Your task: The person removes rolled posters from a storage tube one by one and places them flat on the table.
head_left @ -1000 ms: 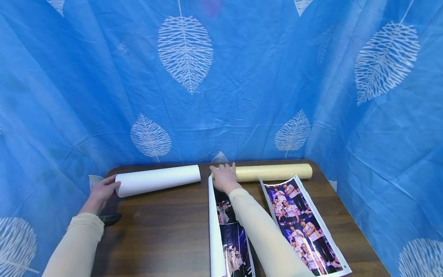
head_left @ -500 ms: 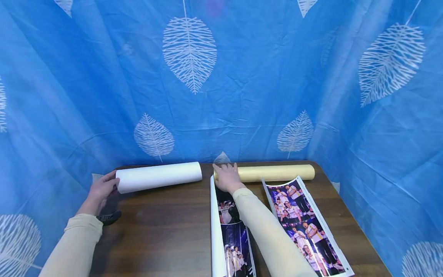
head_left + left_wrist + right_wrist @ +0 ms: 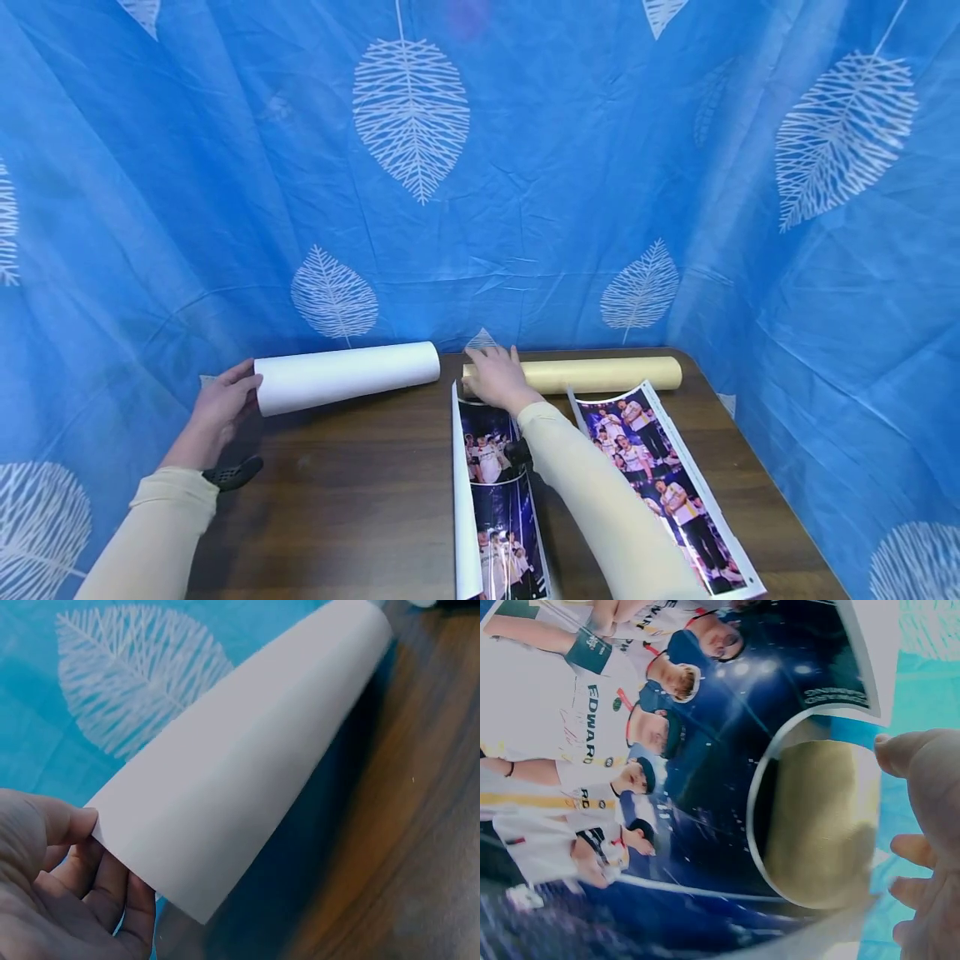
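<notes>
My left hand [image 3: 217,408] pinches the near-left end of a roll of white paper [image 3: 348,375] at the table's back left. In the left wrist view, the thumb lies on the paper's outer edge and the fingers [image 3: 109,889] are under it. My right hand [image 3: 497,379] lies over the left end of a yellow roll [image 3: 600,375], fingers pointing toward the curtain. Below that hand lies a glossy photo sheet [image 3: 498,508], its left side curled up white. The right wrist view has the yellow roll [image 3: 825,817] between this sheet's curved edge and my thumb [image 3: 904,754].
A second photo sheet [image 3: 675,500] lies slanted on the right of the brown wooden table [image 3: 352,517], its top edge by the yellow roll. A blue curtain [image 3: 510,208] with white leaf prints rises behind and beside the table. A black band [image 3: 232,473] is on my left wrist.
The white roll has shifted slightly toward the curtain with my left hand. My right hand has moved a little right, and the photo sheet below it is less covered and turned slightly left.
</notes>
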`<state>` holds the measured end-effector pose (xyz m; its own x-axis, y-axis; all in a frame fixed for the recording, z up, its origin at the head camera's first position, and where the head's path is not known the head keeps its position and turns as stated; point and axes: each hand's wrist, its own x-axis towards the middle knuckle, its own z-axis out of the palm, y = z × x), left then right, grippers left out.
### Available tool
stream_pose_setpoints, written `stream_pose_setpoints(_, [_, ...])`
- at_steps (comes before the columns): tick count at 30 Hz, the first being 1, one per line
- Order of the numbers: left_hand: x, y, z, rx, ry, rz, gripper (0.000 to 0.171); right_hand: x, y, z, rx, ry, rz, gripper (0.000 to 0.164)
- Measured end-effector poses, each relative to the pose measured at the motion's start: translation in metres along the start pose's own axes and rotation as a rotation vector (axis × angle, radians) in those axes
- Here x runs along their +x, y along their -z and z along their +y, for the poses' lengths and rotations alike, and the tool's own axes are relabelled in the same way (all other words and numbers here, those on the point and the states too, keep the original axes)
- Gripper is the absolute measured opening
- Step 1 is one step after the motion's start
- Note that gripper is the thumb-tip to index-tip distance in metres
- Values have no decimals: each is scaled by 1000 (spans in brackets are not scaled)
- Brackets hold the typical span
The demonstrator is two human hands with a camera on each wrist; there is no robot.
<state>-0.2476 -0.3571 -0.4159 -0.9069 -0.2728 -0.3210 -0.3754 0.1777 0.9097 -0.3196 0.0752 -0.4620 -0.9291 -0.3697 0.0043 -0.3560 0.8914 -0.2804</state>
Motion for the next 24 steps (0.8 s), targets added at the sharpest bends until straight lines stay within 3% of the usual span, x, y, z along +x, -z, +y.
stream_pose_setpoints(12, [-17, -13, 41, -196, 38, 53, 71, -13, 26, -2, 47, 115, 136, 65])
stream_pose_setpoints(24, [-52, -47, 92, -296, -150, 40, 69, -31, 49, -28, 50, 282, 351, 76])
